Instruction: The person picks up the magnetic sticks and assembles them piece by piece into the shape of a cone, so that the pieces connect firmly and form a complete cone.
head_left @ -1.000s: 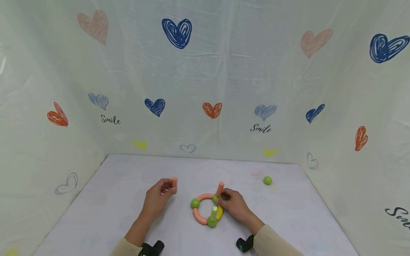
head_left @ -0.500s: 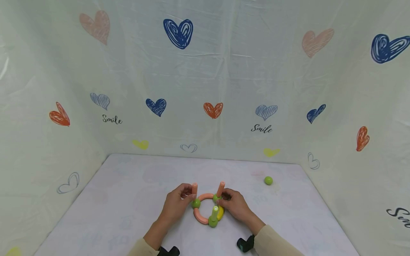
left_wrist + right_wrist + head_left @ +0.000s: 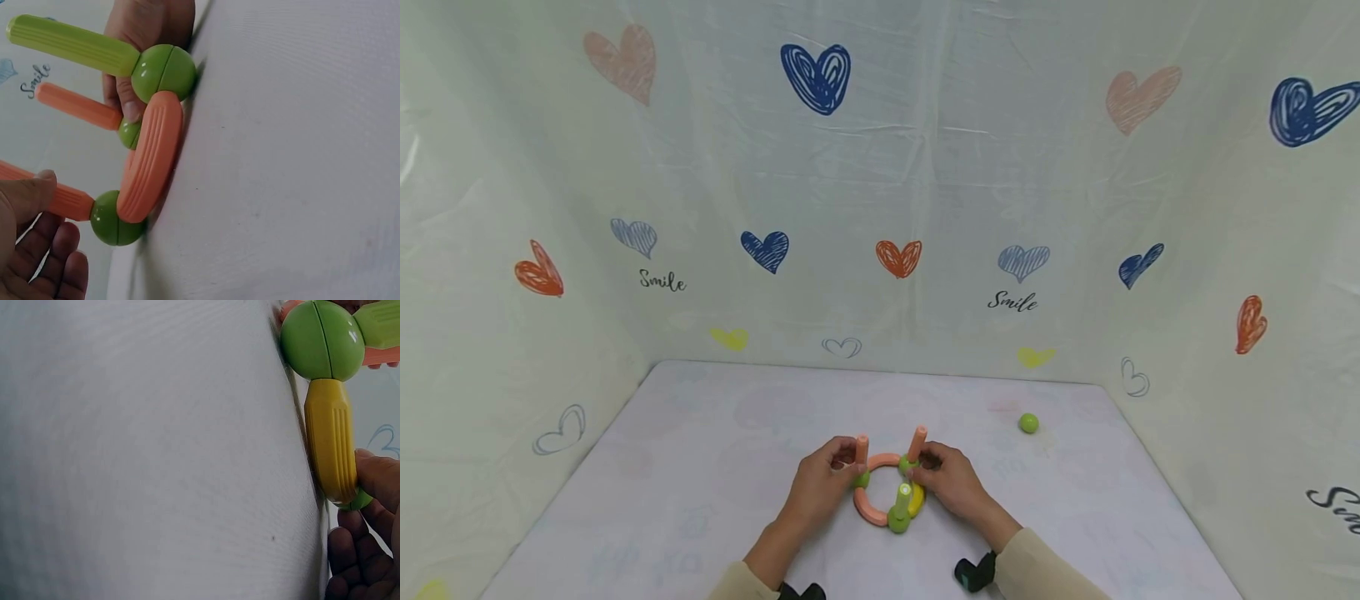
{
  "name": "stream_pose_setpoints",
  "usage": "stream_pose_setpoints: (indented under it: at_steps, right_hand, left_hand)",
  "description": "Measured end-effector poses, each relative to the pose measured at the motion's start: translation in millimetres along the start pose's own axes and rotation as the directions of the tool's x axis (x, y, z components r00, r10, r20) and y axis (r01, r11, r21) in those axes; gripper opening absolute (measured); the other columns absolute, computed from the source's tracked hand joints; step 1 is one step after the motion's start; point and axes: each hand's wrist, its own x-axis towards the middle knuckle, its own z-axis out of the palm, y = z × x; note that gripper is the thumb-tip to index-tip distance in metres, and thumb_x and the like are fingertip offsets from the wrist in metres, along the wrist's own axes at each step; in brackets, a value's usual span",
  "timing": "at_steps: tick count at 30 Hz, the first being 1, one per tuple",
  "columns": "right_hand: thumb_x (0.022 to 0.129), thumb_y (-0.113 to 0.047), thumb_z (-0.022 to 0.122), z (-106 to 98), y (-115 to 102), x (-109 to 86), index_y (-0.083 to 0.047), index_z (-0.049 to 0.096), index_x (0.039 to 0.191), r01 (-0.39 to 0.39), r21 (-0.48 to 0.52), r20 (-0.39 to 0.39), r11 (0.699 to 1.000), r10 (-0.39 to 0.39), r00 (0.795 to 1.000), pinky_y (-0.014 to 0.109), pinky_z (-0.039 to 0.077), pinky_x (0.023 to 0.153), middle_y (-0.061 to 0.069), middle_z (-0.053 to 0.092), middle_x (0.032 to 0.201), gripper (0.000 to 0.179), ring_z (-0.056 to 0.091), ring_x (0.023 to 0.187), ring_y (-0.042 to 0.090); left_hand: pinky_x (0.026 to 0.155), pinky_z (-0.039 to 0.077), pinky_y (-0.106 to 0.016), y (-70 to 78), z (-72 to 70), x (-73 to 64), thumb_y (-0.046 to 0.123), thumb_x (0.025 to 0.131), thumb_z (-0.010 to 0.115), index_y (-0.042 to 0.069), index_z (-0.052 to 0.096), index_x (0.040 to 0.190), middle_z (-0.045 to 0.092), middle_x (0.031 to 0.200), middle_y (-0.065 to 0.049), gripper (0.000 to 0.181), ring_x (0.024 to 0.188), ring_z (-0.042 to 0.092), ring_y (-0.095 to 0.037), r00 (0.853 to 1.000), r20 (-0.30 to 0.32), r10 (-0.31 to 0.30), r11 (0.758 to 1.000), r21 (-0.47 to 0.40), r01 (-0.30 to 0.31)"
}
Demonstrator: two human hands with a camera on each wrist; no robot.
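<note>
On the table lies a ring of curved orange sticks [image 3: 150, 159], a curved yellow stick [image 3: 331, 437] and green balls. My left hand [image 3: 816, 479] pinches an upright orange rod [image 3: 70, 201] between thumb and fingers; its lower end meets the ring's left green ball [image 3: 114, 219]. With thumb and fingers, my right hand [image 3: 957, 478] grips the back-right green ball [image 3: 907, 464], from which another orange rod [image 3: 917, 442] rises. A light green rod [image 3: 75, 45] stands on the front green ball [image 3: 898, 521]. Fingers partly cover the left and back-right balls in the head view.
A loose green ball [image 3: 1028, 423] lies at the back right of the white table [image 3: 700, 417]. Behind the table hangs a pale sheet [image 3: 962, 192] printed with hearts. Each wrist wears a black camera [image 3: 975, 572].
My left hand has moved right with the orange rod and brought it down onto the ring's left ball. The right hand has kept its grip in place.
</note>
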Motion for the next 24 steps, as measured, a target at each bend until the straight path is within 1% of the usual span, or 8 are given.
stream_pose_setpoints:
  at_steps: [2, 5, 8, 11, 14, 21, 24]
  right_hand:
    - [0.09, -0.024, 0.082, 0, 0, 0.4, -0.008, 0.074, 0.113, -0.005, -0.005, -0.001, 1.0, 0.005, 1.0, 0.03, 0.051, 0.079, 0.001, 0.07, 0.101, 0.029, 0.059, 0.091, 0.016]
    - [0.091, -0.025, 0.081, 0, 0, 0.6, -0.008, 0.074, 0.116, -0.018, -0.009, 0.005, 1.0, 0.018, 1.0, 0.032, 0.052, 0.081, 0.001, 0.07, 0.102, 0.03, 0.06, 0.093, 0.016]
    - [0.092, -0.026, 0.08, 0, -1, 0.6, -0.008, 0.073, 0.119, -0.028, -0.021, 0.013, 0.999, 0.028, 1.0, 0.033, 0.052, 0.082, 0.001, 0.07, 0.104, 0.033, 0.06, 0.094, 0.016]
    - [0.093, -0.026, 0.08, 1, -1, 1.0, -0.007, 0.073, 0.119, -0.022, -0.027, 0.014, 0.999, 0.022, 1.0, 0.034, 0.052, 0.082, 0.001, 0.069, 0.104, 0.033, 0.06, 0.094, 0.017]
    - [0.093, -0.026, 0.08, 1, 0, 1.5, -0.008, 0.074, 0.116, -0.013, -0.024, 0.013, 1.0, 0.013, 1.0, 0.032, 0.052, 0.081, 0.0, 0.069, 0.102, 0.03, 0.06, 0.093, 0.017]
    - [0.092, -0.025, 0.081, 0, -1, 2.1, -0.01, 0.074, 0.112, -0.008, -0.022, 0.019, 1.0, 0.009, 1.0, 0.03, 0.052, 0.079, -0.001, 0.069, 0.099, 0.026, 0.06, 0.091, 0.016]
    - [0.092, -0.025, 0.081, -1, -1, 2.0, -0.009, 0.074, 0.112, -0.008, -0.032, 0.022, 0.999, 0.009, 1.0, 0.031, 0.052, 0.079, -0.001, 0.069, 0.099, 0.026, 0.06, 0.091, 0.016]
  left_hand:
    - [0.085, 0.057, -0.034, -2.8, 1.4, -0.1, 0.027, 0.1, 0.075, 0.019, 0.074, 0.114, 0.076, 0.111, 0.005, 0.016, 0.1, 0.068, -0.014, 1.0, 0.01, -0.003, 1.0, 0.007, 0.003]
    - [0.083, 0.057, -0.034, -7.1, 3.1, -0.3, 0.027, 0.099, 0.076, 0.019, 0.075, 0.112, 0.077, 0.108, 0.005, 0.016, 0.097, 0.069, -0.013, 1.0, 0.023, -0.002, 1.0, 0.024, 0.002]
    - [0.079, 0.056, -0.031, -11.2, 4.7, -0.4, 0.026, 0.096, 0.078, 0.017, 0.075, 0.111, 0.077, 0.106, 0.003, 0.017, 0.094, 0.069, -0.012, 0.999, 0.032, 0.022, 0.999, 0.04, -0.023]
    - [0.075, 0.055, -0.029, -12.9, 6.1, -0.6, 0.026, 0.095, 0.08, 0.016, 0.075, 0.111, 0.077, 0.107, 0.002, 0.02, 0.09, 0.069, -0.011, 0.998, 0.038, 0.043, 0.998, 0.038, -0.044]
    - [0.074, 0.055, -0.027, -13.7, 7.2, -0.9, 0.027, 0.094, 0.08, 0.015, 0.074, 0.111, 0.077, 0.108, 0.001, 0.022, 0.089, 0.069, -0.011, 0.998, 0.038, 0.053, 0.998, 0.029, -0.054]
    - [0.075, 0.056, -0.026, -18.3, 10.0, -1.2, 0.025, 0.095, 0.08, 0.015, 0.075, 0.112, 0.077, 0.107, 0.001, 0.021, 0.089, 0.071, -0.01, 0.998, 0.024, 0.053, 0.998, 0.014, -0.053]
    - [0.075, 0.057, -0.025, -19.4, 11.3, -1.0, 0.025, 0.095, 0.08, 0.016, 0.074, 0.113, 0.077, 0.108, 0.002, 0.022, 0.09, 0.071, -0.01, 0.999, 0.015, 0.042, 0.999, 0.012, -0.043]
